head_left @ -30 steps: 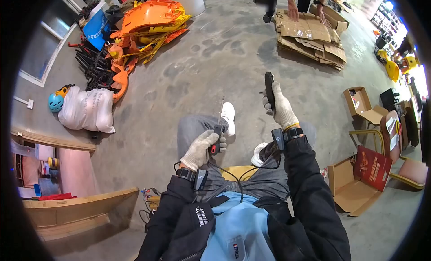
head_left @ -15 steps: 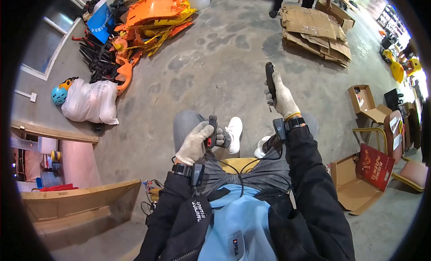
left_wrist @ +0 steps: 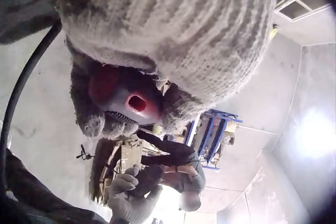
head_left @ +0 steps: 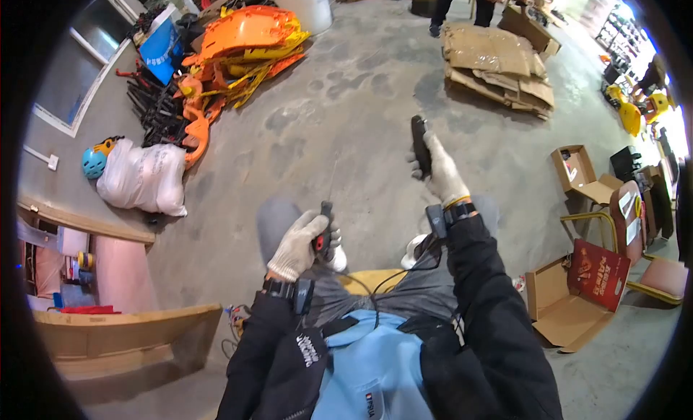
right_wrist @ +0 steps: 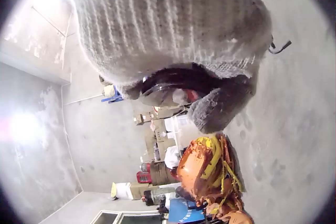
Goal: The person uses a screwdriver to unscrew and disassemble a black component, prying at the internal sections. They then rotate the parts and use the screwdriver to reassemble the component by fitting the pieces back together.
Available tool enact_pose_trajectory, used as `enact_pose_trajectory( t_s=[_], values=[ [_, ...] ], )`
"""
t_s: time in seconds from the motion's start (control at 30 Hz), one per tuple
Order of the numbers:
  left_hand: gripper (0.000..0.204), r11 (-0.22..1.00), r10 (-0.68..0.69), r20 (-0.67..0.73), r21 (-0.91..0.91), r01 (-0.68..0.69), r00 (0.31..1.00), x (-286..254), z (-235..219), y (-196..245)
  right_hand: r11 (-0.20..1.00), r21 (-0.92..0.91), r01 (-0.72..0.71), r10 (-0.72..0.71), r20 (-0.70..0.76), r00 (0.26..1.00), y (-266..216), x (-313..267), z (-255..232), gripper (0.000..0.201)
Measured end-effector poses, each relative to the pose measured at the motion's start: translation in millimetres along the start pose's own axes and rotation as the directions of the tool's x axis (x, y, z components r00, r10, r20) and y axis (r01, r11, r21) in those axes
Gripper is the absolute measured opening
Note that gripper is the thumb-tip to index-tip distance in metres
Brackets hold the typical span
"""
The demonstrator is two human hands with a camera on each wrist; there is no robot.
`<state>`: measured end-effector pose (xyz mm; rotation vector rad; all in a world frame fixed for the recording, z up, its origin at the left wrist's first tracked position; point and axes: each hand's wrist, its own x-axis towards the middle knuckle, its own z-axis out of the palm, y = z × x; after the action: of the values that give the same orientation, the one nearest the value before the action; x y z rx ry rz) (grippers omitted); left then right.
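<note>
Gloved in white knit with grey fingers, my left hand grips a black and red screwdriver-like tool above the left knee, its thin shaft pointing away from me. The red-rimmed butt of its handle shows in the left wrist view. My right hand, in a matching glove, is raised over the floor to the right, gripping a black elongated object. In the right wrist view a dark curved part of that object shows beneath the glove. The two hands are apart.
Flattened cardboard is stacked ahead right, with a person's legs behind. Orange and yellow plastic parts and a white bag lie left. Open boxes and a chair stand right; a wooden edge is lower left.
Both hands have shifted a little left in the head view, each still gripping its object. The right hand's object now sits lower than half a second ago. The person beyond the cardboard has moved.
</note>
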<state>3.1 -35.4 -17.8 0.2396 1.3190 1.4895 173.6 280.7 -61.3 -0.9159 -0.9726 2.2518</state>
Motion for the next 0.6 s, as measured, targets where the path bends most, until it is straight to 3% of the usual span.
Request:
enact_pose_trajectory(
  t_s=[0.17,0.23,0.33,0.47,0.57,0.6],
  values=[
    [0.024,0.995,0.005,-0.015,0.102,-0.003,1.000,-16,21,34,0.988,0.070,-0.138,0.121,0.209,0.970,-9,0,2,0.076],
    [0.023,0.986,0.006,-0.010,0.164,-0.004,1.000,-16,21,41,0.934,0.206,-0.291,0.208,0.348,0.914,-12,-2,7,0.079],
    [0.022,0.980,-0.013,0.090,0.201,-0.005,0.996,-10,16,44,0.950,0.146,-0.275,0.194,0.412,0.890,-10,-7,12,0.085],
    [0.025,0.971,-0.020,0.089,0.237,-0.002,0.996,4,9,37,0.961,0.089,-0.261,0.207,0.389,0.898,-1,-6,10,0.083],
    [0.027,0.928,0.031,0.100,0.366,-0.066,0.995,13,5,35,0.981,-0.042,-0.188,0.192,0.290,0.938,-2,-16,17,0.070],
    [0.028,0.932,0.058,0.093,0.352,-0.087,0.994,14,5,33,0.975,-0.101,-0.200,0.222,0.333,0.917,-10,-23,21,0.067]
  ],
)
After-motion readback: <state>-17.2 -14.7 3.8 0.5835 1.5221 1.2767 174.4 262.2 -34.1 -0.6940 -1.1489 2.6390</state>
